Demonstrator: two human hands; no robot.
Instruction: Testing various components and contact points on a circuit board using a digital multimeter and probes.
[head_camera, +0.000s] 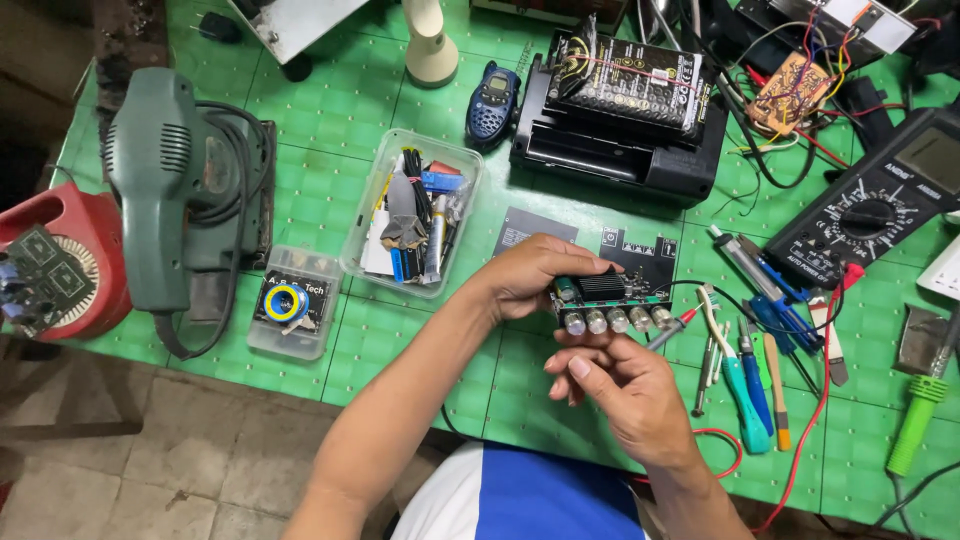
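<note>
Green gridded bench (330, 200), seen from above, carrying from largest to smallest: a green electric sander (170, 190) at the far left, a black box with a wired battery pack (625, 100) at top centre, a black multimeter (875, 205) at right, a clear plastic tub of small parts (415, 215), and a row of screwdrivers (750, 370) just right of my hands. Held above the bench at centre is the small amplifier board (610, 303), with a black finned heat sink on top and a row of four silvery knob shafts along its near edge. My left hand (530, 275) is curled over the board's far side, pinching it by the edges; my right hand (625, 395) sits just below, fingers loosely bent, thumb raised toward the shafts. I judge the board light, rigid and somewhat fragile: best gripped by its bare edges or the heat sink, not by the protruding shafts or soldered parts.
</note>
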